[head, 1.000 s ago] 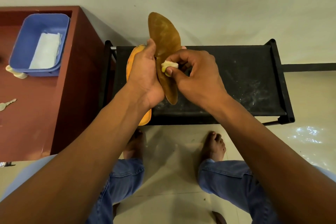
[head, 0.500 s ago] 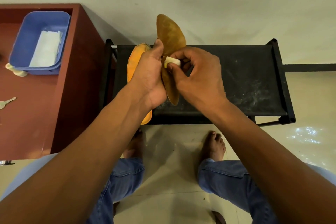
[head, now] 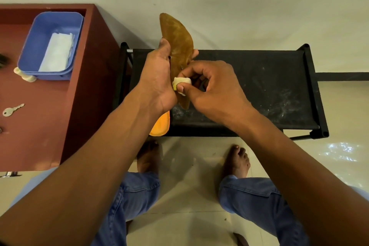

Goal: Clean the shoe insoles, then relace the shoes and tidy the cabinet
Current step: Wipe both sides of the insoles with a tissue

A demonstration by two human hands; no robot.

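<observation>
In the head view, a brown insole (head: 176, 46) is held upright over the black rack (head: 259, 86) by the left hand (head: 157, 78), clasped at mid-length. A small sponge (head: 180, 83) is pinched by the right hand (head: 213, 90) against its lower part. The insole is judged light, thin and bendable, so support near the rubbed place is advised.

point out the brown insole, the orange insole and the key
brown insole (head: 176, 40), head view: on its upper half, above the left hand's thumb
orange insole (head: 160, 127), head view: on the end showing below the left wrist
key (head: 12, 110), head view: on its shank, on the red cabinet top
</observation>
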